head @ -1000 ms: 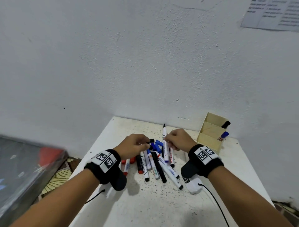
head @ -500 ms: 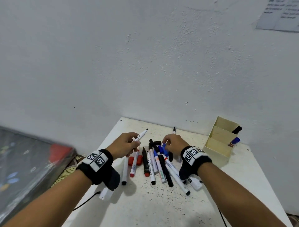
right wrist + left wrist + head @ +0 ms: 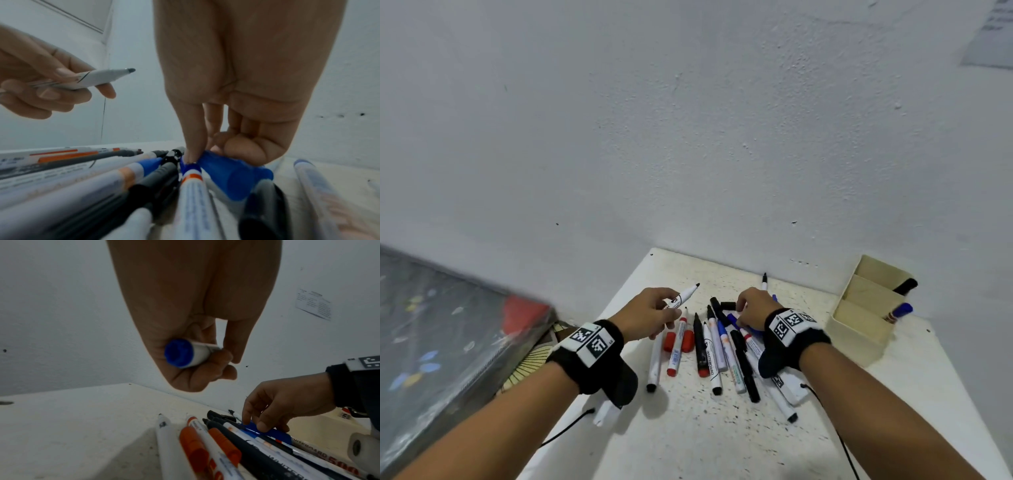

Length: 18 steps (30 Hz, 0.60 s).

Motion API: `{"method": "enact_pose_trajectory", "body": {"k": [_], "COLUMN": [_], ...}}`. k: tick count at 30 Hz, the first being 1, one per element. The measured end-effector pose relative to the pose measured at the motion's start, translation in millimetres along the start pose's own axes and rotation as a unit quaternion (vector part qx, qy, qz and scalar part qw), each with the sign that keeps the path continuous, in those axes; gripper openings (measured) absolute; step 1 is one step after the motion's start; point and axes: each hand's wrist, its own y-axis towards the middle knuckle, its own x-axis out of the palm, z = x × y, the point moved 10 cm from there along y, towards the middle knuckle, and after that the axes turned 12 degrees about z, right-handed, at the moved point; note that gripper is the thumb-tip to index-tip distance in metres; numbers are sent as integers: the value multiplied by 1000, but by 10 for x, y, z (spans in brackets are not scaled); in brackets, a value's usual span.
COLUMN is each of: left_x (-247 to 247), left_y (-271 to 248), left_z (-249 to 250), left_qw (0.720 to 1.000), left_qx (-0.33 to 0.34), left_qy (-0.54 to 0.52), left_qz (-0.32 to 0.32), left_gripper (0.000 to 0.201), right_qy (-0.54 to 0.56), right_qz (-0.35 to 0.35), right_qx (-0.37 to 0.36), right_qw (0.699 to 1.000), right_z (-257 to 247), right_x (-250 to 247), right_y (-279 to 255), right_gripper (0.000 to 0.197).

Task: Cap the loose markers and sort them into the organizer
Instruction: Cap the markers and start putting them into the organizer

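Fingers [image 3: 207, 363] of left hand [image 3: 650, 313] curled round uncapped marker [image 3: 683, 296]; right hand [image 3: 755, 308] pinching blue cap [image 3: 234, 177] among markers on table [image 3: 705, 438].

A speckled white table [image 3: 688, 431] carries a heap of loose markers [image 3: 709, 349] and a cream organizer [image 3: 859, 339].

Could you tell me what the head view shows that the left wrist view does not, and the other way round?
Only the head view shows the beige organizer with two markers standing in it, and the held marker's bare tip. Only the left wrist view shows that marker's blue end plug inside the left hand. Both show the left hand holding the uncapped marker above the pile, while the right hand reaches down among the blue caps.
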Motion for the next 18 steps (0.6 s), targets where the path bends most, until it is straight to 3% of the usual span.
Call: {"method": "enact_pose_trajectory", "body": {"k": [3, 6, 10, 13, 18], "left_x": [113, 208, 284, 336, 423], "left_y": [21, 57, 92, 87, 40], "left_z": [63, 106, 104, 155, 374], "left_qw": [1000, 999, 999, 999, 996], "left_qx": [11, 24, 36, 41, 85], "left_qy": [-1, 2, 11, 6, 5], "left_qz": [-11, -22, -27, -30, -22], "left_gripper": [15, 9, 9, 12, 7], "right_qy": [37, 141, 441, 536, 553], "right_qz": [-2, 71, 134, 138, 66], "right_qx": [7, 34, 105, 103, 82], "right_qw": [999, 987, 881, 827, 827], "right_z": [91, 179, 268, 179, -131], "right_x": [-23, -262, -637, -774, -589], "right_y": [-26, -6, -150, -297, -431], "right_gripper": [19, 19, 13, 12, 17]}}
